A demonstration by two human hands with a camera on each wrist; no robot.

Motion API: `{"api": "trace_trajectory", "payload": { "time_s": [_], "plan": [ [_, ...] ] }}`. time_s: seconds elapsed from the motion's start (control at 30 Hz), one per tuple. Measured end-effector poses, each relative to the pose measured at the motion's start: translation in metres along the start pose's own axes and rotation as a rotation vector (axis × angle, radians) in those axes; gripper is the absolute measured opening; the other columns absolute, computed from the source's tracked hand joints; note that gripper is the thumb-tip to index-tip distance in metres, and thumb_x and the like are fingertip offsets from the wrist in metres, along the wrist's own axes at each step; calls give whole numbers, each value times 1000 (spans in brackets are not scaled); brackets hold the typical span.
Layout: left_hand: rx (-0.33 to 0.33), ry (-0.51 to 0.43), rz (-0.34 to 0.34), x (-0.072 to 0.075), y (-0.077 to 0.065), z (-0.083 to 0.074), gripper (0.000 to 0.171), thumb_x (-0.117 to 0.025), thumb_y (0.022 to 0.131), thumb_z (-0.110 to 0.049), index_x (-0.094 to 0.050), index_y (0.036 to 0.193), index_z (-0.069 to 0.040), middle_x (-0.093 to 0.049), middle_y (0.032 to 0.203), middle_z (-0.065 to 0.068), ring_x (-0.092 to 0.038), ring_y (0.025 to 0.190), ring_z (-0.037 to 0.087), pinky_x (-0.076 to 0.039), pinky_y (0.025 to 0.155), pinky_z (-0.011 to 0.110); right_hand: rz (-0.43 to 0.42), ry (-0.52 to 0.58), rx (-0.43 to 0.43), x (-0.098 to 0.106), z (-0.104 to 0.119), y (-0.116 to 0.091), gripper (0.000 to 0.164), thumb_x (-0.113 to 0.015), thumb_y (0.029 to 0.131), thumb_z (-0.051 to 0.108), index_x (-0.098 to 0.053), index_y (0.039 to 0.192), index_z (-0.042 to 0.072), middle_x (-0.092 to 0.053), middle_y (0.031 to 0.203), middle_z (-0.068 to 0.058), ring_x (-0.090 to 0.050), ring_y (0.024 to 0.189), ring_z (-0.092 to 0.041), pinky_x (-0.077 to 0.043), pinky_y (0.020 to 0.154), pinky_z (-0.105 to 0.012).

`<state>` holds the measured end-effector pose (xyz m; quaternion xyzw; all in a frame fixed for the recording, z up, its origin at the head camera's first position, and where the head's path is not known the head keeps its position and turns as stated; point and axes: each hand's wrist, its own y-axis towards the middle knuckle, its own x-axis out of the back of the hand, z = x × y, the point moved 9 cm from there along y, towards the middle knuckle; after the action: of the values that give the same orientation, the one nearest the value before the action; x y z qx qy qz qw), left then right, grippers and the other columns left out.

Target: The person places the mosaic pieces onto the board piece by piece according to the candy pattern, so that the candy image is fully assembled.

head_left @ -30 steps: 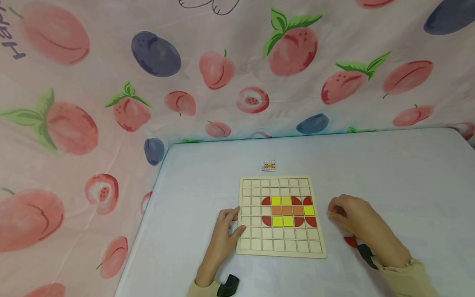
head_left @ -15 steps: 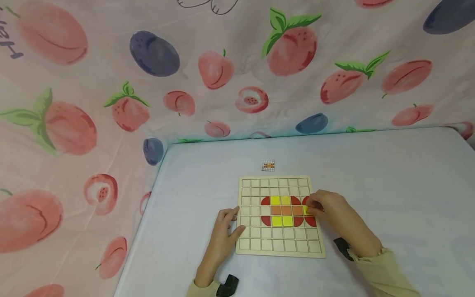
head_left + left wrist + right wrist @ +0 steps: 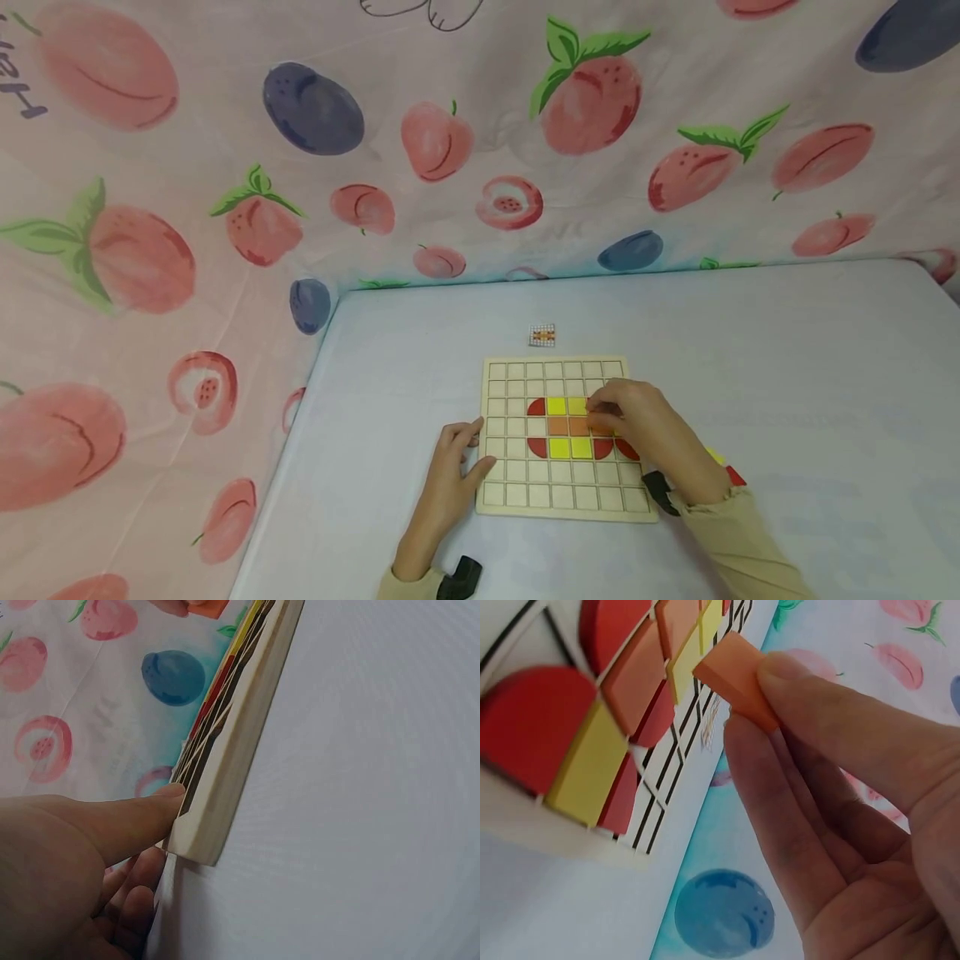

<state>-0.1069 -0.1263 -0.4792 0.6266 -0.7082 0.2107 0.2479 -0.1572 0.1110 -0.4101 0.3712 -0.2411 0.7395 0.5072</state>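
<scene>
A light wooden grid board (image 3: pixel 540 496) lies on the table with red, yellow and orange pieces set in its squares. At its left edge my left hand (image 3: pixel 447 477) rests, thumb on the rim and index fingertip against the side. My right hand (image 3: pixel 636 417) is over the right part of the board. Between thumb and index finger it pinches an orange square tile (image 3: pixel 739 679), clear in the right wrist view and raised off the board. Red quarter-round pieces (image 3: pixel 536 724) and yellow squares (image 3: pixel 558 447) surround the orange row (image 3: pixel 567 426). The right hand hides several pieces.
Behind the board lies a small card (image 3: pixel 542 335) with a printed grid pattern. A red piece (image 3: pixel 736 476) and a yellow piece (image 3: pixel 716 456) lie right of the board, partly behind the right forearm. A fruit-print cloth (image 3: pixel 450 208) hangs beyond the table.
My right hand has moved left from beside the board, first to its right edge, then further in over the orange row. The left hand and board have stayed put.
</scene>
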Motion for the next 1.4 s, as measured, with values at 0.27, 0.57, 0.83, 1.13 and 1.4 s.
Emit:
{"api": "trace_trajectory", "payload": {
  "time_s": [0.27, 0.57, 0.83, 1.13, 1.4],
  "plan": [
    [3, -3, -7, 2, 0, -1, 57, -72, 91, -10, -51, 143, -3, -52, 124, 7, -52, 107, 18, -43, 86, 26, -26, 6, 53, -8, 6, 7, 11, -80, 81, 5, -75, 90, 5, -67, 87, 1, -59, 79, -13, -54, 77, -36],
    [-4, 6, -9, 1, 2, 0, 57, -72, 91, -10, -51, 143, -4, -51, 124, 6, -52, 107, 17, -43, 86, 26, 14, 41, 43, -19, 13, 16, 10, -79, 83, 6, -76, 92, 4, -71, 89, -1, -60, 81, -15, -54, 78, -35],
    [-9, 1, -4, 1, 2, -1, 57, -72, 91, -11, -50, 144, -4, -51, 126, 7, -52, 108, 18, -43, 87, 26, 28, 65, 69, -29, 19, 21, 10, -78, 83, 5, -77, 93, 3, -73, 92, -2, -64, 85, -18, -54, 82, -38],
    [-5, 3, -6, 1, 1, -2, 56, -72, 91, -10, -51, 143, -3, -52, 125, 7, -52, 107, 18, -44, 87, 27, 41, 102, 84, -41, 25, 28, 11, -81, 81, 9, -77, 91, 6, -72, 88, 1, -62, 80, -14, -54, 79, -34],
    [-4, -7, -1, 1, 0, -2, 57, -72, 91, -9, -51, 143, -3, -51, 125, 7, -52, 107, 18, -44, 87, 27, 48, 112, 123, -50, 32, 33, 11, -79, 82, 5, -77, 93, 4, -72, 89, 0, -63, 79, -12, -55, 78, -31]
  ]
}}
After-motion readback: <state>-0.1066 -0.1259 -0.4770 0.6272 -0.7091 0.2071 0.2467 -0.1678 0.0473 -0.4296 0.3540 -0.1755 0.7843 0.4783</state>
